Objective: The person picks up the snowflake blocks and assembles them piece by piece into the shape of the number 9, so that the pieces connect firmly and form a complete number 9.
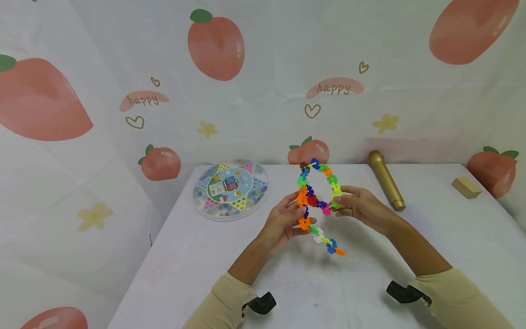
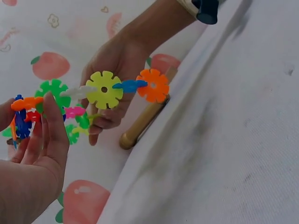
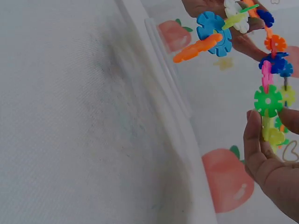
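Note:
A chain of colourful plastic snowflake discs [image 1: 303, 199], slotted edge to edge, is held up above the table. Its upper part makes a closed ring, and a short tail slants down to the right, ending in an orange disc [image 2: 153, 86]. My left hand [image 1: 283, 221] pinches the chain at the orange and blue discs where ring and tail meet. On the ring's right side, my right hand [image 1: 363, 208] grips the yellow and green discs between thumb and fingers. In the right wrist view a green disc [image 3: 268, 101] shows just above those fingertips. The tail hangs free.
A round Chinese checkers box [image 1: 230, 189] lies at the back left of the white table [image 1: 185, 283]. Toward the back right is a gold microphone [image 1: 386, 180], with a small wooden block [image 1: 466, 187] farther right. A fruit-patterned cloth [image 1: 263, 109] hangs behind.

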Available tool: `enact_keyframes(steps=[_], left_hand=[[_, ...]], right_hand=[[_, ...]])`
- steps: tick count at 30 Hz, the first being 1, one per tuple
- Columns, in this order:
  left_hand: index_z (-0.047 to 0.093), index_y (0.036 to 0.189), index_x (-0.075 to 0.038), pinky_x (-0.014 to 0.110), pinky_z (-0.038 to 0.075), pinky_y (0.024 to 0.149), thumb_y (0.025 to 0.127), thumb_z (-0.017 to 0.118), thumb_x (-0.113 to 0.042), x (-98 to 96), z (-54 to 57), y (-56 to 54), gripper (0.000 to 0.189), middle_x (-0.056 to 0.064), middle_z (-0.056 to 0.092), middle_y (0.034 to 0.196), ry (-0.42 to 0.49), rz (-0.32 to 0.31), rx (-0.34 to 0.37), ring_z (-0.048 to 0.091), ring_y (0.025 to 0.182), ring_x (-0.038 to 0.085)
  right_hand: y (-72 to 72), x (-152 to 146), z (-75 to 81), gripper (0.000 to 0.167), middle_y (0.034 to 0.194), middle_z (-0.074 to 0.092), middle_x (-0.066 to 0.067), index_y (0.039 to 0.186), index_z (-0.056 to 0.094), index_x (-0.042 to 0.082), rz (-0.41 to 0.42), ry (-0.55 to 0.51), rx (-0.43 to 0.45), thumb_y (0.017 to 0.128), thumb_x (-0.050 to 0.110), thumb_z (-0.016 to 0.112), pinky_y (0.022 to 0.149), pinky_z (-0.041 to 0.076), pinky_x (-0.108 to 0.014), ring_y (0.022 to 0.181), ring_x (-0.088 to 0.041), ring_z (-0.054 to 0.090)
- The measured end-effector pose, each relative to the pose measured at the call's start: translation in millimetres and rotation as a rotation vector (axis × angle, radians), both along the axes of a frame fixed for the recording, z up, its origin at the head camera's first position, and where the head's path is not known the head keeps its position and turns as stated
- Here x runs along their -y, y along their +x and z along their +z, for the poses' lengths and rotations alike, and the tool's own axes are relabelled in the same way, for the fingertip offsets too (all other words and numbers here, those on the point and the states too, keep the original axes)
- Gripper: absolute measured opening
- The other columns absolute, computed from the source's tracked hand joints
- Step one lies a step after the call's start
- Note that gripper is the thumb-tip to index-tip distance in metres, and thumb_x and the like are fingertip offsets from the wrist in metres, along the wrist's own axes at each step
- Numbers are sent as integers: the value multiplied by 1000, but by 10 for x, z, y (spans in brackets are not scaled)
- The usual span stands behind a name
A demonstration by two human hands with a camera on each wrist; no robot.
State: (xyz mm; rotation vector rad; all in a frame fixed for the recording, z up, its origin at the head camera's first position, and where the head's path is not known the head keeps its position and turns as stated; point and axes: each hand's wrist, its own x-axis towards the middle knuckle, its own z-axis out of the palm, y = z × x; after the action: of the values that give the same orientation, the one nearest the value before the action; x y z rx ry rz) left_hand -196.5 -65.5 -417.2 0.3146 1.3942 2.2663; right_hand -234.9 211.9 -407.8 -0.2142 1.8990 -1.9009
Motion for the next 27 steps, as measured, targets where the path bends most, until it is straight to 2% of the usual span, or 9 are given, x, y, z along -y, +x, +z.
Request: enact_keyframes(steps=[7, 11, 13, 16, 19, 21, 24, 26, 27], left_hand=[[43, 161, -15, 30, 64, 82, 108, 60, -13, -21, 60, 14, 55, 10, 52, 158, -4, 0, -34, 77, 99, 17], [44, 160, -15, 29, 64, 80, 107, 61, -13, -30, 93, 28, 56, 10, 53, 157, -22, 17, -57, 77, 97, 16], [45, 160, -15, 29, 64, 80, 106, 62, -12, -35, 104, 32, 56, 10, 54, 156, -31, 26, -65, 77, 96, 15], [47, 158, -16, 29, 64, 79, 106, 63, -11, -44, 119, 35, 56, 10, 56, 153, -50, 41, -75, 77, 95, 15], [48, 158, -16, 29, 64, 77, 105, 65, -10, -52, 133, 36, 56, 10, 58, 150, -70, 61, -79, 77, 94, 15], [49, 157, -16, 28, 64, 76, 104, 66, -11, -56, 139, 35, 56, 10, 59, 148, -86, 74, -79, 77, 92, 15], [50, 157, -15, 29, 65, 75, 103, 68, -12, -62, 147, 36, 57, 11, 60, 146, -115, 88, -85, 76, 90, 15], [51, 156, -16, 29, 65, 76, 103, 70, -14, -71, 151, 38, 56, 11, 61, 144, -144, 93, -88, 75, 90, 15], [52, 155, -17, 29, 65, 76, 103, 70, -15, -78, 155, 41, 56, 10, 62, 144, -161, 97, -92, 75, 90, 16]], right_hand=[[-3, 44, -20, 83, 115, 70, -1, 166, 4, -7, 1, 25, 12, 109, 21, 58, 95, 61, -28, 103, -20, 74], [-13, 70, -36, 79, 129, 66, -9, 167, 12, -5, -3, 55, 4, 109, 23, 58, 98, 60, -32, 107, -20, 74], [-16, 80, -39, 77, 139, 61, -16, 166, 17, -3, -10, 93, -25, 109, 25, 59, 100, 60, -36, 113, -22, 71], [-6, 88, -24, 73, 151, 51, -24, 165, 26, 0, -51, 164, -93, 108, 28, 61, 106, 57, -42, 128, -32, 63], [25, 83, 23, 67, 154, 48, -26, 162, 35, 2, -107, 223, -186, 108, 32, 61, 108, 55, -40, 137, -39, 54], [49, 80, 66, 61, 152, 53, -20, 158, 43, 4, -152, 238, -244, 108, 35, 61, 106, 55, -33, 136, -33, 55], [82, 94, 136, 54, 142, 63, -8, 151, 52, 3, -191, 208, -320, 108, 35, 62, 97, 56, -24, 125, -18, 62], [105, 125, 187, 50, 134, 67, -1, 148, 56, 3, -196, 182, -359, 108, 34, 63, 93, 57, -22, 118, -11, 65], [118, 147, 213, 49, 132, 68, -2, 147, 56, 4, -191, 167, -374, 108, 32, 63, 92, 58, -22, 117, -12, 66]])
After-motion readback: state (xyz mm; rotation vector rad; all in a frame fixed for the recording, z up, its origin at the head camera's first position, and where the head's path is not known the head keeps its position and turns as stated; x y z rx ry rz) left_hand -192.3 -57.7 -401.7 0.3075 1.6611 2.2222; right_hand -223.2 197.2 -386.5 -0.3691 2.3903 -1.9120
